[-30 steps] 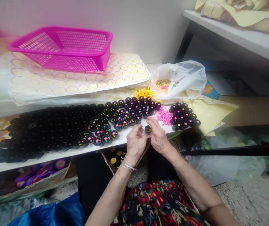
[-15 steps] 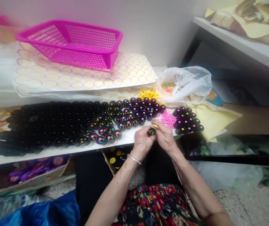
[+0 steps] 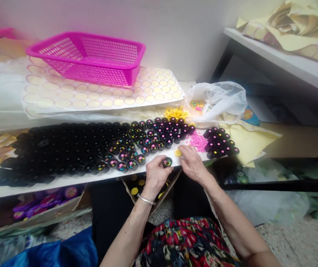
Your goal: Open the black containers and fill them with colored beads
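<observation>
My left hand, with a bracelet at the wrist, grips a small black cup that has coloured bits inside its open top. A round yellow disc is pinched at the fingertips of my right hand, close to the cup but apart from it. Beyond my right hand lies a loose pile of pink beads. Rows of similar black cups cover the white table to the left, those nearer my hands with coloured bits in them. Another cluster of black cups stands right of the beads.
A pink basket rests on sheets of round stickers at the back. Yellow strips and a clear plastic bag of coloured beads lie beside them. An open carton with black and yellow pieces sits below the table edge.
My hands have drawn apart. The left has moved left and down with the black cup; the right keeps the yellow disc, which now shows more fully. The view has shifted slightly.
</observation>
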